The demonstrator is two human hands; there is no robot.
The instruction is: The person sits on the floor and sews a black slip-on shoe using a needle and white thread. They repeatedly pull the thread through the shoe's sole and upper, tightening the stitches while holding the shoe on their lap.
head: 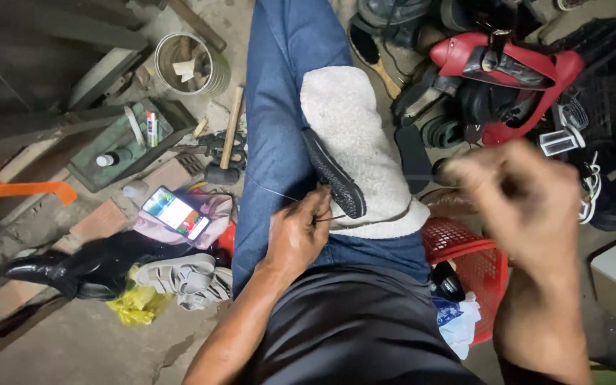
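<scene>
I see black shoe sole (333,173) at frame centre, long axis upper-left to lower-right. Left hand (297,232) touching its lower end, pinching thread (272,189). Right hand (525,207) clenched, blurred, well right.

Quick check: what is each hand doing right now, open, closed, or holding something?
Left hand: closed, pinching the black shoe sole that lies on the white cloth.
Right hand: raised and motion-blurred; looks closed, contents cannot be told.
</scene>
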